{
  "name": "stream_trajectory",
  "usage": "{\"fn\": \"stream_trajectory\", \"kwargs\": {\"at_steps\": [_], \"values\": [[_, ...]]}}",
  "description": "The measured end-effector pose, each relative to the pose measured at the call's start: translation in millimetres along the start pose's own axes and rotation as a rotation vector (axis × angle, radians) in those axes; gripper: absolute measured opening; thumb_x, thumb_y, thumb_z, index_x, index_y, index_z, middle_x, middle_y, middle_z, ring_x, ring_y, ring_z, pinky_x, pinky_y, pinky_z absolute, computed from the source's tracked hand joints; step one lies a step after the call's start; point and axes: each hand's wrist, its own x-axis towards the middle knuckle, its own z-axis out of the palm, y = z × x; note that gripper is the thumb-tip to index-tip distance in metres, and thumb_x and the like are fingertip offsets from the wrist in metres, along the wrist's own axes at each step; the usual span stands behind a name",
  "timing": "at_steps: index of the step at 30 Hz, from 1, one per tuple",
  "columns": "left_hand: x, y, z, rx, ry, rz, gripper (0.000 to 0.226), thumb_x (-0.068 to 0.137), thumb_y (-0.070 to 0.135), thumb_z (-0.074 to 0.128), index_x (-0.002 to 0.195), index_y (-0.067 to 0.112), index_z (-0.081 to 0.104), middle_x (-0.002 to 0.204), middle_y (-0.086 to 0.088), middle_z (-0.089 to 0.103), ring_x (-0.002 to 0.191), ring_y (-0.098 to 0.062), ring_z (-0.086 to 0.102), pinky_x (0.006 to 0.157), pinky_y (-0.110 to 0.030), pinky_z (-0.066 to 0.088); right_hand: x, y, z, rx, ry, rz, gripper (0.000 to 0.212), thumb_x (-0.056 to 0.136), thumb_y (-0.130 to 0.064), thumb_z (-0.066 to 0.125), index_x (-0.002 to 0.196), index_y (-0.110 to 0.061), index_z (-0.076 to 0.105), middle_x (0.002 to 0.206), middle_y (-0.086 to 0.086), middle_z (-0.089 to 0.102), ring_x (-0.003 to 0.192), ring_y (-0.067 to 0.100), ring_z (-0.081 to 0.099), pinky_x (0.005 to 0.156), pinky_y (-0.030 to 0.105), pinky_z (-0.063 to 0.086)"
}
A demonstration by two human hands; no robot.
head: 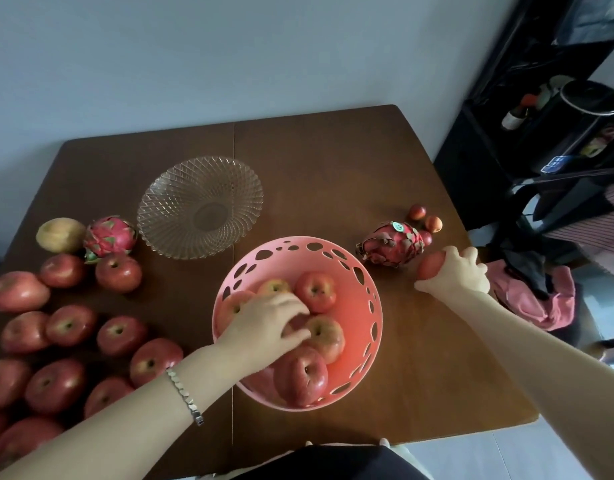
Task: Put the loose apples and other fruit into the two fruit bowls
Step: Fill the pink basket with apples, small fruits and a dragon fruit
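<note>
The left hand [264, 322] reaches into the pink bowl [371, 327], its fingers curled over a half-hidden apple [296, 323] among several other apples lying in the bowl; the right hand [461, 271] grips a red fruit [428, 266] low over the bench [333, 161], just beside a dragon fruit [392, 245] with three small fruits [433, 223] behind it; the glass bowl [167, 202] stands beyond the pink one, slightly apart; many loose apples [69, 325] lie on the bench's left side, with a second dragon fruit [109, 237] and a yellow fruit [59, 234] at their far end, near the glass bowl
</note>
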Motion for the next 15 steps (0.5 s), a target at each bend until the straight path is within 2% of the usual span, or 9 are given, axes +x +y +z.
{"fn": "stream_trajectory", "kwargs": {"at_steps": [2,3,6,8,10,13,15], "values": [[1.0,-11.5,-7.6,0.071,0.198,-0.022,0.043,0.073,0.025,0.073,0.114,0.015,0.063,0.124,-0.003,0.058,0.115,-0.022,0.053,0.100,-0.034,0.039,-17.6,-7.7,-10.8,0.092,0.037,-0.070,0.086,0.057,-0.043,0.078,0.129,-0.019,0.039,0.123,0.014,0.038,0.112,0.035,0.042,0.076,0.040,0.045],[0.4,-20.8,-12.0,0.121,0.201,-0.071,0.053,0.071,0.025,0.074,0.120,0.015,0.059,0.130,-0.005,0.053,0.120,-0.025,0.049,0.103,-0.036,0.035,-28.5,-13.5,-16.8,0.148,0.032,-0.132,0.086,0.055,-0.046,0.076,0.129,-0.023,0.038,0.119,0.012,0.041,0.110,0.033,0.043,0.077,0.039,0.046],[-4.7,-48.2,-24.3,0.202,-0.041,-0.239,0.083,0.068,0.042,0.068,0.140,0.025,0.032,0.147,-0.002,0.032,0.134,-0.023,0.032,0.110,-0.036,0.024,-69.3,-39.7,-36.1,0.308,-0.104,-0.381,0.081,0.046,-0.054,0.071,0.118,-0.038,0.039,0.106,0.001,0.051,0.097,0.023,0.051,0.079,0.038,0.051],[-7.2,-60.3,-29.6,0.183,-0.198,-0.255,0.092,0.063,0.048,0.067,0.142,0.032,0.021,0.147,0.004,0.031,0.135,-0.016,0.030,0.113,-0.035,0.016,-96.7,-62.0,-40.4,0.392,-0.221,-0.508,0.076,0.041,-0.057,0.068,0.111,-0.042,0.043,0.100,-0.003,0.056,0.091,0.017,0.057,0.077,0.034,0.053],[-8.2,-65.9,-32.3,0.228,-0.281,-0.198,0.090,0.062,0.048,0.066,0.140,0.038,0.021,0.142,0.009,0.037,0.132,-0.011,0.034,0.115,-0.037,0.006,-119.5,-85.0,-31.0,0.427,-0.303,-0.597,0.075,0.043,-0.056,0.069,0.112,-0.039,0.044,0.102,-0.005,0.057,0.093,0.015,0.057,0.079,0.031,0.051],[-5.8,-65.7,-33.9,0.282,-0.238,-0.120,0.083,0.059,0.046,0.068,0.134,0.039,0.032,0.134,0.013,0.047,0.127,-0.007,0.040,0.115,-0.038,0.001,-147.9,-110.4,-2.0,0.378,-0.392,-0.677,0.080,0.049,-0.054,0.073,0.120,-0.035,0.040,0.111,-0.004,0.050,0.094,0.014,0.053,0.076,0.024,0.045],[-6.0,-65.7,-35.5,0.278,-0.204,-0.079,0.085,0.058,0.045,0.071,0.134,0.036,0.036,0.134,0.012,0.047,0.128,-0.008,0.040,0.115,-0.037,-0.001,-165.5,-123.0,18.7,0.284,-0.427,-0.721,0.084,0.053,-0.054,0.072,0.124,-0.035,0.035,0.112,0.000,0.046,0.092,0.019,0.054,0.075,0.027,0.047]]}}
